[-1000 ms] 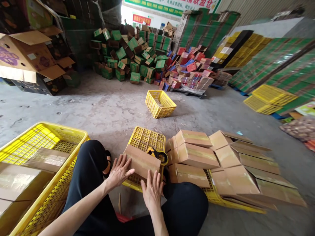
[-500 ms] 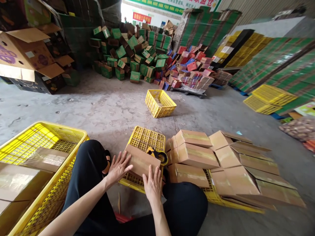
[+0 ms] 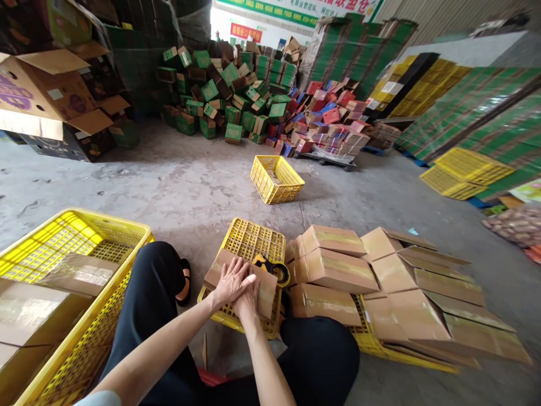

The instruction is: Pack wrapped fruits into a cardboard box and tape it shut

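Note:
A small brown cardboard box lies on an overturned yellow crate between my knees. My left hand rests flat on the box's top, fingers stretched out. My right hand lies partly under the left one, pressed on the same box; its fingers are mostly hidden. A yellow and black tape dispenser sits on the crate just behind the box.
A pile of brown boxes stands to the right, some with open flaps. A large yellow crate holding taped boxes is at my left. Another yellow crate sits farther out on the concrete floor. Heaps of green and red cartons line the back.
Both hands have slid together toward the middle of the box top; the left now overlaps the right. The box has shifted slightly left on the crate.

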